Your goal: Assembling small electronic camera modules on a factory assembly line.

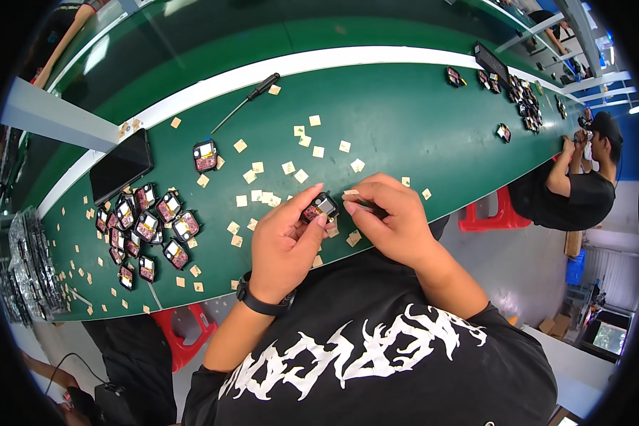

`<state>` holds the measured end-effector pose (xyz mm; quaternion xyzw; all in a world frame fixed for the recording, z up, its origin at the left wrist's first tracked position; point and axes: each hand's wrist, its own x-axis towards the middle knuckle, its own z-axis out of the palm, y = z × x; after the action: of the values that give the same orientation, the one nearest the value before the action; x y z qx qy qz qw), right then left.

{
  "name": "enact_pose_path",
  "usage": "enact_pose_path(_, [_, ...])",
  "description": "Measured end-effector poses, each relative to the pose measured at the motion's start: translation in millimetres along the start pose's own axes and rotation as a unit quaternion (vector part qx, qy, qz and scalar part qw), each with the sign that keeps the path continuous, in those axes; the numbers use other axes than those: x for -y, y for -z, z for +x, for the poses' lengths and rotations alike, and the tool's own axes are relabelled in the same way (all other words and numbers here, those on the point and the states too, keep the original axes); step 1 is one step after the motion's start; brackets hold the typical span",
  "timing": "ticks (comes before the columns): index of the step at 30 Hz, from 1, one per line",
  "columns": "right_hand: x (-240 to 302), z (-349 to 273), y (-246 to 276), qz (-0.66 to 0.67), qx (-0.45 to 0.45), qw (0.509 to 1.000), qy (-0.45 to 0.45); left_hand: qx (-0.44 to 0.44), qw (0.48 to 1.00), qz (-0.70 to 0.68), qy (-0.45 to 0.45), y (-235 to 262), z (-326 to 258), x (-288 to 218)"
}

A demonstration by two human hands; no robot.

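Note:
My left hand [285, 241] pinches a small black square electronic module [321, 207] with a red and yellow inside, held just above the near edge of the green table [405, 121]. My right hand [390, 216] is closed around a thin dark tool [358, 204] whose tip meets the module. A black band sits on my left wrist. Small tan square pads [302, 175] lie scattered on the table right in front of both hands.
A cluster of similar modules [145, 227] lies to the left, with one apart [205, 156]. A black phone [121, 167] and a black screwdriver [252, 96] lie farther back. A person in black [571, 192] works at the right, by a red stool [493, 216].

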<state>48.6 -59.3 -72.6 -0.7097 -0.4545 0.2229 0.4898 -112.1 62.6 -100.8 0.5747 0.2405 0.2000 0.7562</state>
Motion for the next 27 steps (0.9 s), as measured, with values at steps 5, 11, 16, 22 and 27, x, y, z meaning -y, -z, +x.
enact_pose_path(5, [3.9, -2.8, 3.4, 0.018, 0.006, 0.999, -0.036, 0.009, 0.999, 0.049, -0.001, 1.7, -1.1, 0.1])
enact_pose_path(11, [6.7, -6.6, 10.4, -0.035, -0.016, 0.998, -0.056, 0.031, 0.997, 0.064, 0.030, 2.0, 0.8, -3.5])
enact_pose_path(16, [10.6, -11.3, 21.6, -0.214, 0.002, 0.977, 0.005, 0.036, 0.999, 0.030, 0.023, 2.9, 6.6, -2.3])
enact_pose_path(22, [13.3, -8.7, 18.6, -0.225, 0.043, 0.972, 0.057, 0.061, 0.998, 0.022, -0.007, 4.1, 5.0, -2.3])
enact_pose_path(27, [13.0, -14.3, 14.5, -0.234, 0.076, 0.966, 0.080, 0.061, 0.994, 0.079, -0.033, 2.5, 3.7, -1.8])
